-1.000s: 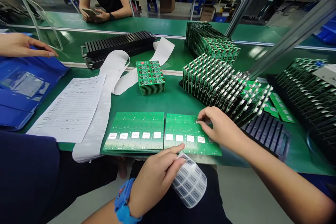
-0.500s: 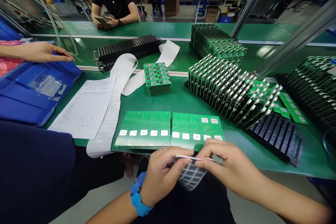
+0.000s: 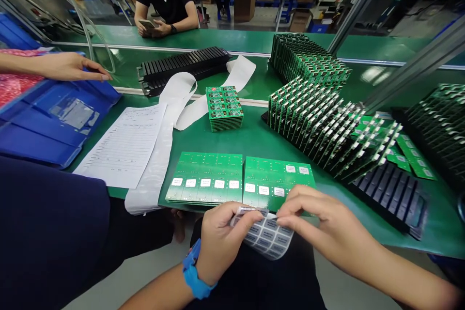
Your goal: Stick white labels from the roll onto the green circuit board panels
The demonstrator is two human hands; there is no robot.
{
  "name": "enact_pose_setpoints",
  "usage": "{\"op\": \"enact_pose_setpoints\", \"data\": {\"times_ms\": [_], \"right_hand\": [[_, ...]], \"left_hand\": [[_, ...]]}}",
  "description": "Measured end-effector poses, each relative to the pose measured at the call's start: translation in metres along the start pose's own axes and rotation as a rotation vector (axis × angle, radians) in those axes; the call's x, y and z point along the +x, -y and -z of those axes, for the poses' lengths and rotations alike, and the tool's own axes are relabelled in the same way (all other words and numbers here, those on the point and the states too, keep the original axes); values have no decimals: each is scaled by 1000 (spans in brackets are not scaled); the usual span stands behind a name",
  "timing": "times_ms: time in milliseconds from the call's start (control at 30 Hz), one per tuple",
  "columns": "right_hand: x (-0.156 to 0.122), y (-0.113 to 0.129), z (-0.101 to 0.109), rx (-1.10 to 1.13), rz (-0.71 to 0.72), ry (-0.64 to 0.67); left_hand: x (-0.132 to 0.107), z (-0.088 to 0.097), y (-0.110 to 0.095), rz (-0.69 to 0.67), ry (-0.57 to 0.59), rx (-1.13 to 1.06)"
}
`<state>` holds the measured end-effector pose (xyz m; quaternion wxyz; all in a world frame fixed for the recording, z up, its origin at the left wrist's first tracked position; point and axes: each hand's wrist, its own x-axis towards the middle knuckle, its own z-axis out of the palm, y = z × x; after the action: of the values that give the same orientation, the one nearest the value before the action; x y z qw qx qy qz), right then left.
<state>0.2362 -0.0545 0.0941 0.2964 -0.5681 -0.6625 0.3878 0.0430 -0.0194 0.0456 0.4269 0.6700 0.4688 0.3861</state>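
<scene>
Lower centre: my left hand (image 3: 218,242) grips the label roll (image 3: 267,238), right hand (image 3: 323,225) pinching its top edge, just below 2 green panels (image 3: 207,177). Racked boards (image 3: 319,121) crowd the right. Right hand has left the panel.

Our green bench (image 3: 254,139) carries two circuit panels (image 3: 208,170) at 6 o'clock, a paper form (image 3: 127,147) at 9, a board stack (image 3: 224,106) at 12, racks of boards (image 3: 319,121) at 3.

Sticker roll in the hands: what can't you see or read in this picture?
Head view only:
- sticker roll: print too small to read; left hand covers its end.
- right hand: fingertips hide whether a sticker is pinched.
- right board: near edge hidden by both hands.
- paper form: text too small.
</scene>
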Motion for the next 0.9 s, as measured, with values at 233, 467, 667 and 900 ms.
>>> {"op": "enact_pose_setpoints", "data": {"times_ms": [233, 467, 667, 900], "right_hand": [[58, -31, 41, -168, -213, -3], [75, -48, 29, -288, -313, 73], [66, -47, 28, -628, 3, -112], [86, -37, 22, -119, -17, 83]], "left_hand": [[-1, 5, 4, -16, 176, 70], [-1, 5, 11, -18, 224, 91], [1, 7, 11, 24, 248, 89], [-2, 7, 7, 100, 271, 97]]}}
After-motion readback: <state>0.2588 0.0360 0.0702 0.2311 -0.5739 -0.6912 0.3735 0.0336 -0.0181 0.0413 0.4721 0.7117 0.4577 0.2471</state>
